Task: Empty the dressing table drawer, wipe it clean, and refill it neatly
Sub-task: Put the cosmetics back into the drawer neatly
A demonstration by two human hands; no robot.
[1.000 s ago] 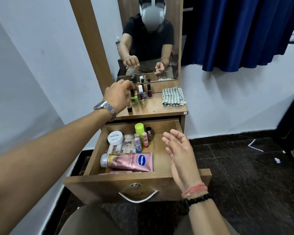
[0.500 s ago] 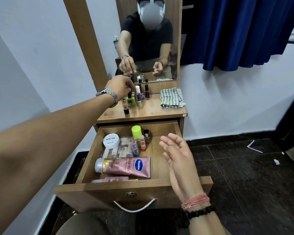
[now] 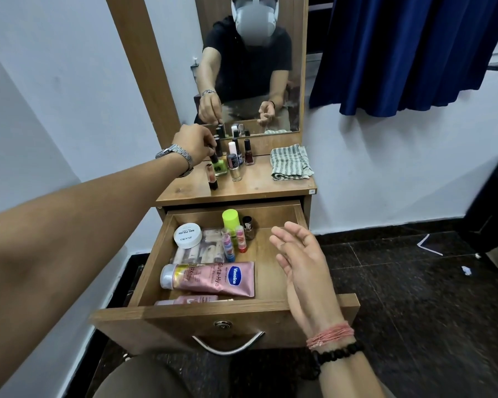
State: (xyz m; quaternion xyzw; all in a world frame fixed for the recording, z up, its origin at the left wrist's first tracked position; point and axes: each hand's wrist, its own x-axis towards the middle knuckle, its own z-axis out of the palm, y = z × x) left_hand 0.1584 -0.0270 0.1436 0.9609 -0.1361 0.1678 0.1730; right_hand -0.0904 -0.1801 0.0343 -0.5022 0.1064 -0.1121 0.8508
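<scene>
On top of the worktop (image 3: 282, 188), below the mirror (image 3: 288, 81), stood already a small group of little bottles: a green nail polish (image 3: 220, 167), a clear one with dark cap (image 3: 234, 165), a dark red one (image 3: 248, 153), a white-capped one (image 3: 232, 147), and a lipstick (image 3: 211, 176) at the front. Beside them, to the right, lay a striped cloth (image 3: 290, 162), folded and, by its look, not yet used. Judged from this: emptying begun, far from finished.

Inside the open drawer (image 3: 222, 320) remained a lot: a pink Vaseline tube (image 3: 213, 278) lying across the front, a second pink thing (image 3: 194, 299) half hidden behind the front board, a round white tub (image 3: 187, 235) resting on a flat packet (image 3: 207, 249), a lime-capped stick (image 3: 231, 222), two small lip balms (image 3: 233, 242), and a brown little bottle (image 3: 248, 227) at the back. Wiping and refilling not started at all, as far as could be judged.

Reached far forward with the left hand (image 3: 195, 144), fingers curled down and pinching the black cap of a small bottle (image 3: 214, 158) among the group, just behind the green one; whether already set down or not, could not be told. Held the right hand (image 3: 299, 254) above the right part of the drawer, palm turned left, fingers loose and slightly bent, gripping nothing and touching nothing.
</scene>
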